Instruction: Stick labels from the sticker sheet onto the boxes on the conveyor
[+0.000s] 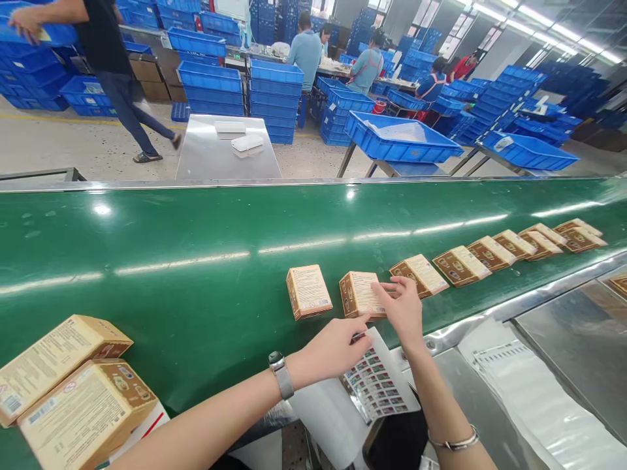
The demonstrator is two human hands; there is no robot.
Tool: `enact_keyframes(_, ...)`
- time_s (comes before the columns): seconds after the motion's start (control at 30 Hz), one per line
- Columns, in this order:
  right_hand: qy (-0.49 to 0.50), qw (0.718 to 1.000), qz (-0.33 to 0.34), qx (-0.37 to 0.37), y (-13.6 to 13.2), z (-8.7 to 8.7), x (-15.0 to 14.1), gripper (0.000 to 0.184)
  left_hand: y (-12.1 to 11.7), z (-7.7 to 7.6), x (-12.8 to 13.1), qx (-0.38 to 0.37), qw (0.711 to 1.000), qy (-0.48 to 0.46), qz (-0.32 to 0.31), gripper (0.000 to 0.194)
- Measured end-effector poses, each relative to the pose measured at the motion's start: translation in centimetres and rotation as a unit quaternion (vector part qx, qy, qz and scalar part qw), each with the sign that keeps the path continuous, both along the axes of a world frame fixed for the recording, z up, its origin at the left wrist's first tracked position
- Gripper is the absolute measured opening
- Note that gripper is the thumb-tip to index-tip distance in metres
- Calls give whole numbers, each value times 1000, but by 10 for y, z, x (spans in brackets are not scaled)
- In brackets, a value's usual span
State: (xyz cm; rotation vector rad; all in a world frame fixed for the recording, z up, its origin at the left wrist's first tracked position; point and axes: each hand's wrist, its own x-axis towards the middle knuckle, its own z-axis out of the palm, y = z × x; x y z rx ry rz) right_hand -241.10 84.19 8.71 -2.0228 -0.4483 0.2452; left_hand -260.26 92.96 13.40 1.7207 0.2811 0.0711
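Observation:
A small brown and cream carton (361, 294) lies on the green conveyor belt in front of me. My right hand (404, 310) has its fingertips on the carton's right edge and upper face. My left hand (337, 346), wearing a watch, reaches in from the left. Its index fingertip is at the carton's lower edge, and its thumb and curled fingers close over the top of a sheet of small stickers (377, 382). A similar carton (309, 292) sits just left, and another carton (420, 274) lies right behind my right hand.
More cartons (460, 266) form a row along the belt (196, 228) to the right. Two larger boxes (73, 411) lie at lower left. White sheets (529, 385) rest on the metal ledge. Beyond are blue crates (401, 137), a metal table (206, 150) and several people, one walking (108, 59).

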Motion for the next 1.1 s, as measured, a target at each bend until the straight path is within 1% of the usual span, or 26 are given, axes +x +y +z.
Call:
enact_keyframes(0.07, -6, 1000, 3, -15, -5, 8, 7, 52, 1, 5, -10, 2, 1000, 11, 23, 32)
enact_keyframes(0.13, -18, 1000, 16, -12, -17, 21, 4, 47, 5, 10, -26, -15, 998, 23, 61, 33)
enact_keyframes(0.17, -18, 999, 44, 3, -25, 28, -3, 44, 8, 13, -37, -45, 995, 29, 89, 33)
enact_keyframes(0.2, -11, 996, 91, 24, -34, 37, -13, 42, 12, 16, -48, -87, 988, 35, 125, 33)
enact_keyframes(0.23, 12, 984, 166, 54, -44, 45, -26, 41, 16, 19, -60, -136, 976, 39, 167, 33)
enact_keyframes(0.27, 50, 963, 254, 80, -54, 52, -41, 42, 21, 22, -72, -181, 960, 42, 207, 34)
enact_keyframes(0.3, 83, 938, 321, 98, -62, 58, -56, 45, 25, 24, -84, -214, 946, 47, 238, 36)
enact_keyframes(0.33, 101, 925, 349, 110, -68, 62, -70, 46, 29, 27, -96, -228, 939, 55, 252, 40)
enact_keyframes(0.37, 108, 921, 356, 117, -72, 66, -83, 46, 32, 29, -106, -224, 940, 69, 249, 44)
enact_keyframes(0.4, 103, 926, 343, 121, -74, 68, -95, 44, 34, 31, -114, -201, 947, 84, 235, 47)
enact_keyframes(0.43, 95, 933, 323, 124, -73, 70, -105, 40, 35, 34, -121, -150, 958, 94, 226, 49)
enact_keyframes(0.47, 89, 939, 307, 126, -70, 72, -112, 35, 35, 37, -125, -68, 965, 94, 233, 51)
enact_keyframes(0.5, 84, 943, 296, 129, -67, 74, -119, 30, 34, 40, -126, 40, 963, 80, 254, 54)
enact_keyframes(0.53, 83, 944, 290, 130, -63, 76, -124, 28, 31, 43, -126, 162, 947, 50, 274, 57)
enact_keyframes(0.57, 86, 945, 286, 131, -60, 78, -128, 26, 27, 47, -123, 279, 919, 11, 277, 58)
enact_keyframes(0.6, 88, 946, 283, 134, -57, 80, -131, 26, 22, 51, -118, 373, 892, -30, 255, 57)
enact_keyframes(0.63, 89, 945, 282, 136, -55, 82, -135, 26, 16, 54, -112, 435, 874, -64, 209, 51)
enact_keyframes(0.67, 90, 945, 282, 136, -55, 83, -137, 27, 11, 56, -106, 461, 871, -83, 150, 41)
enact_keyframes(0.7, 89, 946, 281, 132, -55, 84, -139, 27, 5, 58, -100, 460, 877, -87, 105, 31)
enact_keyframes(0.73, 84, 948, 280, 122, -57, 84, -140, 26, 1, 58, -95, 441, 891, -77, 79, 24)
enact_keyframes(0.77, 76, 951, 280, 105, -59, 85, -141, 23, -3, 58, -91, 413, 906, -59, 72, 20)
enact_keyframes(0.83, 50, 955, 287, 58, -63, 87, -138, 21, -6, 57, -87, 352, 932, -22, 81, 21)
enact_keyframes(0.93, -3, 951, 309, 6, -65, 92, -132, 24, -5, 57, -86, 286, 955, 0, 73, 25)
enact_keyframes(1.03, -75, 940, 333, -2, -62, 96, -126, 22, -2, 59, -84, 251, 966, 20, 60, 28)
enact_keyframes(1.1, -131, 932, 338, 1, -61, 97, -123, 17, -1, 59, -81, 248, 966, 33, 58, 29)
